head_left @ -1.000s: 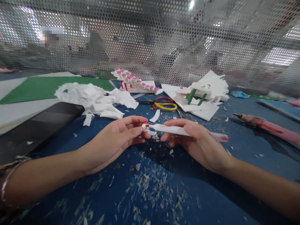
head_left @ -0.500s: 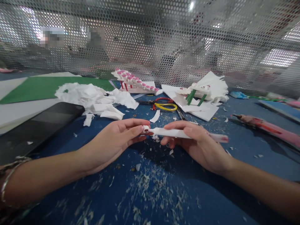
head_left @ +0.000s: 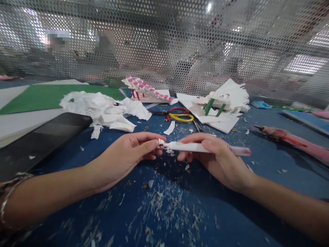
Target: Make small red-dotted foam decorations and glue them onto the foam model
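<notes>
Between the thumb and fingers of my left hand point(head_left: 123, 154) is a small crumpled white piece point(head_left: 161, 141) with dark red on it; its exact kind is too small to make out. My right hand point(head_left: 221, 161) grips a slim white pen-like tool point(head_left: 192, 146), lying almost level, with a clear, pink-stained rear end. The tool's narrow tip meets the small piece at my left fingertips. White shavings point(head_left: 169, 151) show just below that tip. Both hands are a little above the blue tabletop point(head_left: 144, 212).
Crumpled white tissue point(head_left: 95, 106) and a black phone point(head_left: 48, 140) lie left. Behind are scissors point(head_left: 181, 117), a rack of pink-topped pieces point(head_left: 149, 88) and a white model on green sticks point(head_left: 218, 101). A pink glue-stained tool point(head_left: 290, 139) lies right. A perforated metal screen point(head_left: 164, 44) stands behind.
The small white piece has turned slightly in my left fingers, and those fingers have shifted a little. The tool in my right hand has barely moved.
</notes>
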{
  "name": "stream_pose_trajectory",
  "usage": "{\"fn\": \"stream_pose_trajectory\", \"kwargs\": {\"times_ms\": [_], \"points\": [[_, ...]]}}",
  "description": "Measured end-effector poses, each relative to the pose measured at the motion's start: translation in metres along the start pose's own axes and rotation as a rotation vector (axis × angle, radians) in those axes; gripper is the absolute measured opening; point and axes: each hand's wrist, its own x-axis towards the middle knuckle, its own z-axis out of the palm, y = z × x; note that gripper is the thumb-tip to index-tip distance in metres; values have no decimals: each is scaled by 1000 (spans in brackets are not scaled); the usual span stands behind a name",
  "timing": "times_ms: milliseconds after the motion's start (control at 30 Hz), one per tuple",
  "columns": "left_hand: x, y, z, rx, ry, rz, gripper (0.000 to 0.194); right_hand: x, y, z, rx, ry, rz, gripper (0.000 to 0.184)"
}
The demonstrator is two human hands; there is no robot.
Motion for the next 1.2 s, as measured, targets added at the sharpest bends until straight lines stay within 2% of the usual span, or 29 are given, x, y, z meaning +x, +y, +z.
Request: {"fn": "stream_pose_trajectory", "kwargs": {"times_ms": [167,367,600,833,1033,1200], "points": [[0,2,0,12,13,-1,11,0,-1,1,-14,8,1,27],[1,1,-1,-6,-12,-11,11,2,-1,1,60,105,15,25],[1,0,-3,-32,-40,-22,10,0,-1,1,67,54,41,27],[1,1,-2,-47,-43,-19,12,1,-1,1,74,126,16,25],[2,0,-3,-68,-41,-20,12,0,-1,1,65,48,21,27],[2,-1,-4,-68,-58,-2,11,0,-1,1,81,90,5,26]]}}
